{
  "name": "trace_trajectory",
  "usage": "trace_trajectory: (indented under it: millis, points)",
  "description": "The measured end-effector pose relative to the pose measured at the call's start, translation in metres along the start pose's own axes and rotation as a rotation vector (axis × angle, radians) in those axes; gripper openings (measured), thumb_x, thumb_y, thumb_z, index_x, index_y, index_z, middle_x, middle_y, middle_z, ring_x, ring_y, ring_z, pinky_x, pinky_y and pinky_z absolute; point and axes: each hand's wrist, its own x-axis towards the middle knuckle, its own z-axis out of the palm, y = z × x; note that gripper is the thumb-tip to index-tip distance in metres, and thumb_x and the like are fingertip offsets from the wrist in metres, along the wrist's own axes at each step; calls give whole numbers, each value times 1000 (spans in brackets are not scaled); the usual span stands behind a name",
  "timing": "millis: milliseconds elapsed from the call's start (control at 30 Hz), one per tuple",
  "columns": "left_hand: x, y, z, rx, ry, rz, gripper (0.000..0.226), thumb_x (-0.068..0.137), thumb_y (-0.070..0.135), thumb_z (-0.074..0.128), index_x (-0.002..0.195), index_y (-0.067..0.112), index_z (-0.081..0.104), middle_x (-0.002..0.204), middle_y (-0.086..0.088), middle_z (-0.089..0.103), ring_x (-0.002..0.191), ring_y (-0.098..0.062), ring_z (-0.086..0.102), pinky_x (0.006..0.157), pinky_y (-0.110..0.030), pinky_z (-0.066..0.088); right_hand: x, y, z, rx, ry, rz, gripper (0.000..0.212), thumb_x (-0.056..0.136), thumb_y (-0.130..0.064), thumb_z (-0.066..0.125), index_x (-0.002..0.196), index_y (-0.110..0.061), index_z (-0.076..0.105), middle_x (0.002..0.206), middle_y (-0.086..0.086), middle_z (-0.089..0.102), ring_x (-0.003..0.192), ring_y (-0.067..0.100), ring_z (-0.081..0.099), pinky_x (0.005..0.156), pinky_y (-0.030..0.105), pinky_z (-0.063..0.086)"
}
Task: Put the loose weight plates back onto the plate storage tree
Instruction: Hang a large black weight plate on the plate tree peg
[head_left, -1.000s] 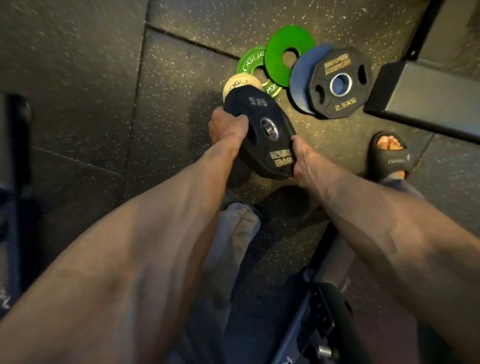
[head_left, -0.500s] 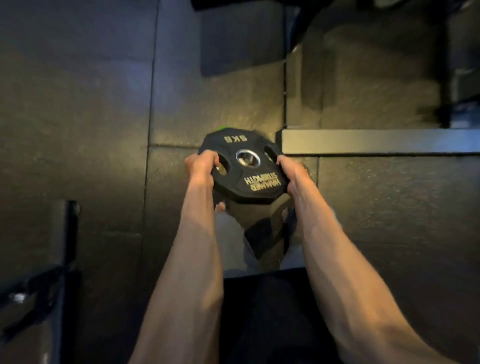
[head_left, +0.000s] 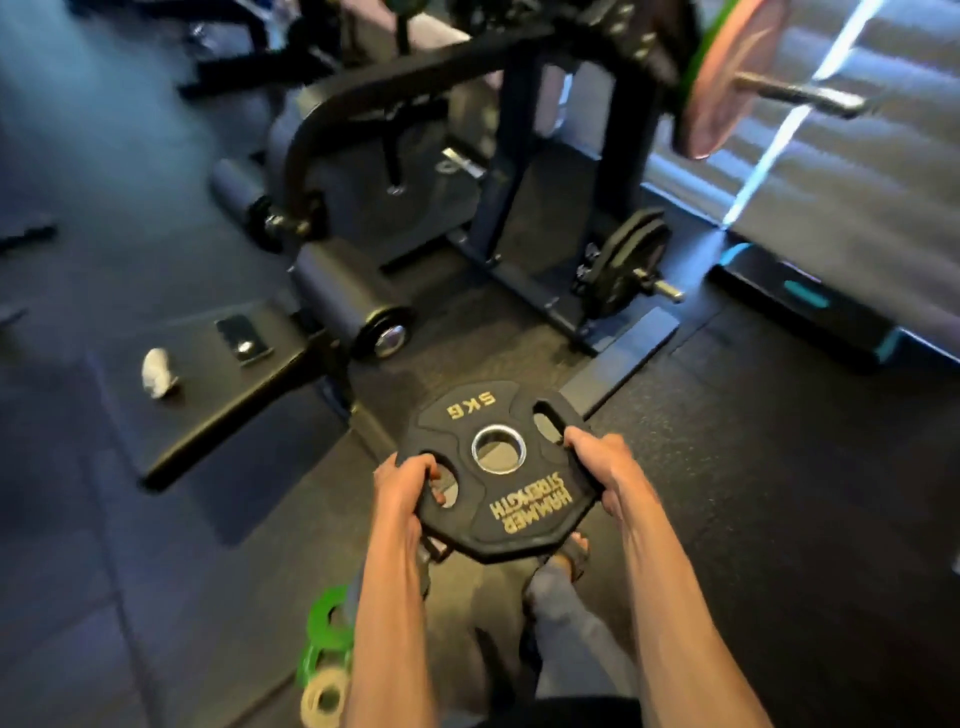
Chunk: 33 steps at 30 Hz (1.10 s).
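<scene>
Plate (head_left: 498, 470) hangs above floor (head_left: 779, 467), well apart from rack (head_left: 511, 182); left hand (head_left: 402, 491) and right hand (head_left: 605, 467), each grip curled round a side edge.

Black 5KG plate (head_left: 498, 467) (gold lettering) held nearly flat, near the plate tree (head_left: 506, 197).

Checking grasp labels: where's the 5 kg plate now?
Head view, lower centre: the 5 kg plate is held between left hand and right hand, green plates lower-left.
</scene>
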Motion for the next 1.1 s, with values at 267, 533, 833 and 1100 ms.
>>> trace_trajectory:
  millis: [267,533,833,1100]
  points:
    - [34,52,195,236,-217,-27,23,73,-13,49,79,8,55,58,-12,54,37,-19,48,48,-26,44,93,-69,-132,159,165,30,37,56,-29,68,88,-9,69,62,8,74,53,24,72,51,31,55]
    - [45,83,415,440,-438,10,21,78,-13,47,83,7,55,56,-12,50,38,-17,46,45,-24,43,150,-134,-278,385,426,32,4,77,-12,63,76,-8,64,58,5,67,48,19,64,46,24,49]
    - [0,93,659,643,-866,89,20,85,-8,49,93,8,59,66,-9,55,54,-15,50,44,-22,46,171,-160,-452,641,805,-41,22,77,-23,72,96,-13,65,86,11,74,71,21,73,59,33,59]
    - [-61,88,893,802,-1247,171,18,90,3,54,90,18,62,83,-8,67,69,-16,62,50,-25,55,183,-202,-585,859,1244,-137,14,77,-17,71,89,-11,73,84,11,77,70,19,75,56,28,57]
